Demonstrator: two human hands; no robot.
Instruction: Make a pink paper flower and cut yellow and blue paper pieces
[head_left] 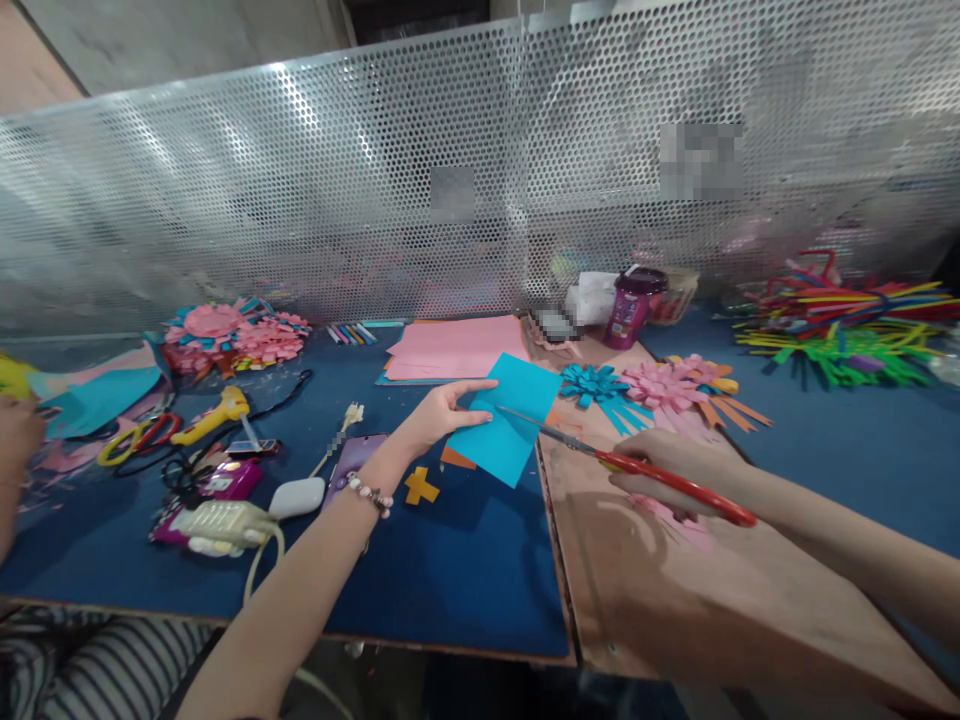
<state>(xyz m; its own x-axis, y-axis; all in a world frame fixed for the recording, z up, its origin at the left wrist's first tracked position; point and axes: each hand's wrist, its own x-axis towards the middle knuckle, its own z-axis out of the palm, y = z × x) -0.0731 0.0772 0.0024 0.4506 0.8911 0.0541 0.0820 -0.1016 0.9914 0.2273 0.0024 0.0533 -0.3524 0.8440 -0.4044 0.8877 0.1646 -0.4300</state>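
My left hand (442, 415) pinches the left edge of a bright blue sheet of paper (517, 435), held up above the table. In my right hand (675, 470) is a pair of scissors (675, 487) with red handles. Their blades reach left into the middle of the blue sheet; how far they have cut is hard to see. Under the sheet a bit of orange paper (457, 458) shows. A small yellow-orange paper cross (421, 486) lies below my left hand. Blue paper flower (596, 385) and pink paper flower (666, 385) lie beyond the scissors.
Pink sheets (457, 348) are stacked at the back. Leftward lie a phone (356, 465), a white charger case (297, 497), a power strip (225, 525) and a yellow glue gun (217, 415). A purple cup (631, 310) and pipe cleaners (855, 320) stand rightward. Another person's hand (19, 430) is far left.
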